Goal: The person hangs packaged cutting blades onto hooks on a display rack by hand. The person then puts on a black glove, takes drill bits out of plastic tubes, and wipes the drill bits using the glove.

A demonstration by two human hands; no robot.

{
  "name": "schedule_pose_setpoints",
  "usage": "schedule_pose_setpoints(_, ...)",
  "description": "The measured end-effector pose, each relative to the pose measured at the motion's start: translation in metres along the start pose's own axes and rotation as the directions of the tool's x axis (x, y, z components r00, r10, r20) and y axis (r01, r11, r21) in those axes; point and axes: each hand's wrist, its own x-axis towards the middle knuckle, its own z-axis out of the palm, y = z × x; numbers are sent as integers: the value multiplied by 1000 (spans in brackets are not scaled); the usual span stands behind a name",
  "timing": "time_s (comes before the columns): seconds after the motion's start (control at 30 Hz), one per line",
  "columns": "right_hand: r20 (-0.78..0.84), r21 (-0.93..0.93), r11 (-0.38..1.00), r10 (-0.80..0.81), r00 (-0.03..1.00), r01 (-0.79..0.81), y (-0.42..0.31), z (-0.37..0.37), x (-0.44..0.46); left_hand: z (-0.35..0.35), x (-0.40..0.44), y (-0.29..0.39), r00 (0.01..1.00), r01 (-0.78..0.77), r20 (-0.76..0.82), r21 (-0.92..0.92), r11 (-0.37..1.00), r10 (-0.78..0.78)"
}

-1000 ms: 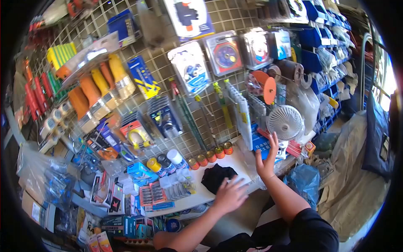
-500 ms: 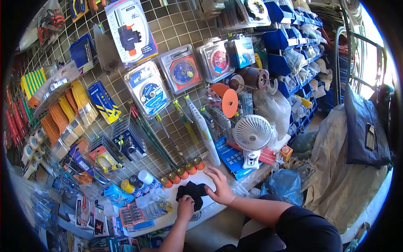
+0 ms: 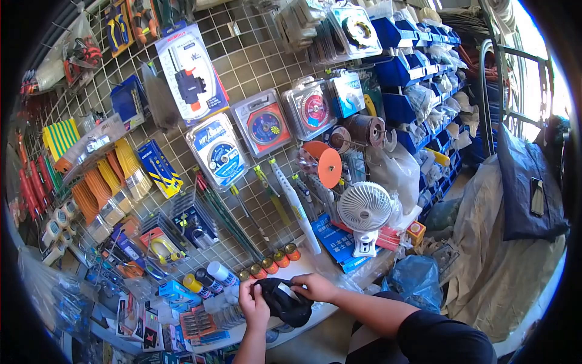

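Note:
A black cloth item [image 3: 287,307], bunched and with a pale patch inside its opening, is held between my two hands over the white counter. My left hand [image 3: 253,303] pinches its left edge, thumb pressed on the fabric. On the right edge, my right hand [image 3: 315,287] grips it near the pale patch. Just behind the cloth stands a row of small orange cans [image 3: 280,258]. What the pale patch is cannot be made out.
A white fan [image 3: 364,207] stands on the right beside a blue packet [image 3: 339,242]. Spray cans [image 3: 222,273] stand to the left. Packaged tools hang on a wire grid [image 3: 242,67] behind. Blue bins [image 3: 397,70] and a blue plastic bag [image 3: 416,280] are on the right.
The black cloth was on the counter; both hands now hold it up, with its opening spread. My right hand has closed on its edge. The view has turned and shifted.

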Motion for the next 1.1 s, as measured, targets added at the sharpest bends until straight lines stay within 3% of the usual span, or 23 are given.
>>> schedule_pose_setpoints(0.13,-21,117,989,90,996,-87,-16,-15,-6,-14,-3,-6,1000,-25,-5,19,1000,25)
schedule_pose_setpoints(0.23,-240,193,981,66,968,-19,-19,-15,-12,-25,-11,-6,998,-58,-16,67,996,60)
schedule_pose_setpoints(0.27,-315,104,993,-26,949,61,-20,-21,-14,-29,-14,-3,997,-66,-26,87,994,69)
schedule_pose_setpoints(0.37,-358,347,932,238,903,-108,-17,-29,-22,-39,-26,-5,993,-33,116,90,995,22)
schedule_pose_setpoints(0.4,-280,566,808,372,885,-161,-9,-30,-23,-42,-32,-15,965,47,250,110,993,-73)
schedule_pose_setpoints(0.43,-150,743,638,452,879,-201,-13,-38,-25,-42,-35,29,929,-65,364,341,938,-68)
schedule_pose_setpoints(0.5,-33,961,251,519,854,-115,-12,-38,-29,-26,-46,57,897,-287,430,393,874,101)
schedule_pose_setpoints(0.57,5,993,100,435,901,-54,-10,-40,-30,-22,-58,46,871,-272,491,443,854,22)
schedule_pose_setpoints(0.6,15,999,22,390,921,-25,-15,-45,-28,-18,-61,42,893,-273,445,406,872,72)
schedule_pose_setpoints(0.7,22,999,-35,446,895,-7,-38,-61,-32,-9,-59,35,893,-427,328,403,809,308)
schedule_pose_setpoints(0.73,24,998,-69,419,907,5,-57,-68,-38,-7,-58,41,908,-392,306,370,842,288)
schedule_pose_setpoints(0.83,-49,996,-49,436,899,78,-95,-74,-56,5,-53,59,949,-276,233,305,911,210)
schedule_pose_setpoints(0.87,-54,996,-44,384,922,76,-88,-74,-63,9,-50,61,946,-312,186,305,900,265)
schedule_pose_setpoints(1.0,9,998,-55,97,995,-4,-46,-77,-81,17,-35,75,978,-79,203,153,985,47)
schedule_pose_setpoints(1.03,35,994,103,112,993,-47,-57,-83,-84,18,-30,77,980,-97,185,139,985,71)
schedule_pose_setpoints(1.1,85,905,400,155,984,-142,-102,-94,-84,23,-20,67,986,-11,165,-92,996,26)
